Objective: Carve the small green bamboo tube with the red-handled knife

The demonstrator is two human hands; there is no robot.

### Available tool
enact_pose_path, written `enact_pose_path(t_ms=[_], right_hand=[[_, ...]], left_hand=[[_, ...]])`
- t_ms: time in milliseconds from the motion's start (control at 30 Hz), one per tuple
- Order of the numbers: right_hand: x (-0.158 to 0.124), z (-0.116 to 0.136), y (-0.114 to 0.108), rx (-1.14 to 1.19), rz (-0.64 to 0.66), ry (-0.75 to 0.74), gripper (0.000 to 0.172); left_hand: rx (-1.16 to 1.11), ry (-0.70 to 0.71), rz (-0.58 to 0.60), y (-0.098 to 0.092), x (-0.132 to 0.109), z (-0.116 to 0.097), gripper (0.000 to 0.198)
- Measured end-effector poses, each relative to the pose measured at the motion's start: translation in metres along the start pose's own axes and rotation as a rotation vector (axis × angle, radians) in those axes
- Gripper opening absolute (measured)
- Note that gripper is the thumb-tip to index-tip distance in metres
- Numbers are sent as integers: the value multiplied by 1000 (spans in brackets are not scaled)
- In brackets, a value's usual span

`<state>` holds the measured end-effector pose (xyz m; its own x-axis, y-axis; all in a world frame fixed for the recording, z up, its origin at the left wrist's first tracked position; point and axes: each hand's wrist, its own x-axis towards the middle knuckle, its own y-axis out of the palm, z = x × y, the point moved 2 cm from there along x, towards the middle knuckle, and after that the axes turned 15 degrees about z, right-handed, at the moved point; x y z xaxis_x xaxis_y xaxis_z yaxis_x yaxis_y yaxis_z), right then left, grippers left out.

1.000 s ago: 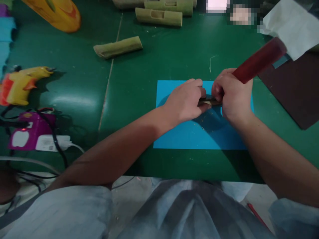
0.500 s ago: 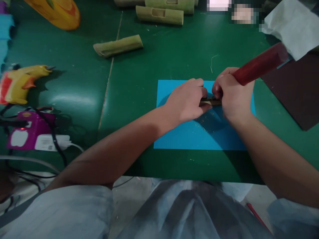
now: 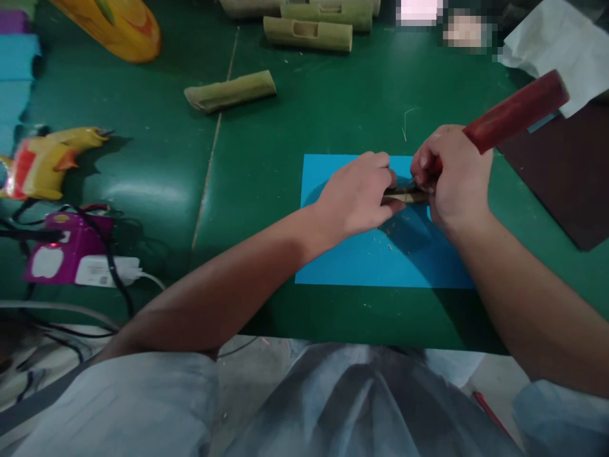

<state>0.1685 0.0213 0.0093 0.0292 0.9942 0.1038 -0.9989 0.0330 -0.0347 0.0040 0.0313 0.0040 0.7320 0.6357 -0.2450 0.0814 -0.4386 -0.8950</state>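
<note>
My left hand (image 3: 358,195) is closed on a small thin strip of bamboo (image 3: 403,195), pressing it down on a blue sheet (image 3: 380,260) that lies on the green table. Right beside it, my right hand (image 3: 455,176) grips a tool with a long dark red handle (image 3: 516,112) that sticks up to the right. The tool's tip meets the strip between the two hands; the tip itself is mostly hidden. Small shavings lie on the blue sheet below the hands.
Cut bamboo tubes lie at the back: one (image 3: 231,91) alone, others (image 3: 309,33) further off. A yellow glue gun (image 3: 45,162) and a purple power strip (image 3: 61,257) with cables sit at the left. A dark brown board (image 3: 566,171) and white paper (image 3: 556,44) are at the right.
My right hand has shifted slightly up and right, and the red handle has tilted a little higher. My left hand stays on the strip.
</note>
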Motion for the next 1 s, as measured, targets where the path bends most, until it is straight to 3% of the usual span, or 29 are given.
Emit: enact_pose_path(t_ms=[633,800,1000], right_hand=[[-1,-5,4,-35,64,-29,49],[-3,-6,4,6,50,36,55],[-6,-2,3,-44,4,-54,51]], left_hand=[[39,-57,80,-7,0,-9,29],[37,-43,61,-7,-1,-10,25],[43,-37,54,-4,2,-7,28]])
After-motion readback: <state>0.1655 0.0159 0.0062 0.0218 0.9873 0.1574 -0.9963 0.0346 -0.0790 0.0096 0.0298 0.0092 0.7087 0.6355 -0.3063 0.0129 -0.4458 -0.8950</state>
